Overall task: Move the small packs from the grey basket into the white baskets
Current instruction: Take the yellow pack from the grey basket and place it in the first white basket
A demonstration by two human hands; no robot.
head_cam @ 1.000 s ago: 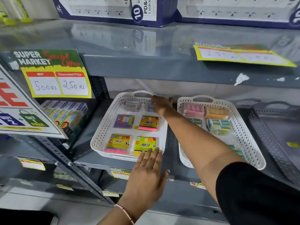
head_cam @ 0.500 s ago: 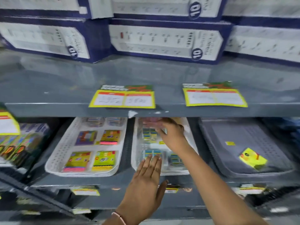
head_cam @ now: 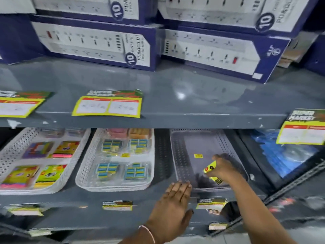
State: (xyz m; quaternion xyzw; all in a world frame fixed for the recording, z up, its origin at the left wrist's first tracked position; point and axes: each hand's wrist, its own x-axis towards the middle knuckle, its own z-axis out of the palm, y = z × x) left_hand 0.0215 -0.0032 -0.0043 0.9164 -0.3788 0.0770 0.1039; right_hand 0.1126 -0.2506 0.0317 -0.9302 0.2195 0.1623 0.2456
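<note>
Reaching into the grey basket (head_cam: 182,152), the right hand (head_cam: 222,167) is clamped on a small yellow pack (head_cam: 210,169), fingers curled around it so that it sticks out tilted from the grip, above the basket's near right part. The grey basket sits on the lower shelf (head_cam: 161,196) toward its right end, close to the front edge, and a small yellow sticker (head_cam: 198,156) lies on its floor near the middle. The left hand (head_cam: 173,206) rests flat with fingers together and extended, palm down on the shelf's front edge, its fingertips (head_cam: 181,184) touching the near left corner of the grey basket. Just left of the grey basket stands a white basket (head_cam: 88,164) holding blue-and-yellow packs (head_cam: 121,157) in rows, with pink and orange ones at the back. Further left, toward the shelf's left end, a second white basket (head_cam: 12,150) carries larger multicoloured packs (head_cam: 37,164). Price tags (head_cam: 117,205) hang along the front edge of the lower shelf. Above, the upper shelf (head_cam: 175,95) bears yellow offer labels (head_cam: 107,104) along its front edge and stacked blue-and-white boxes (head_cam: 98,43) picturing power strips behind.
</note>
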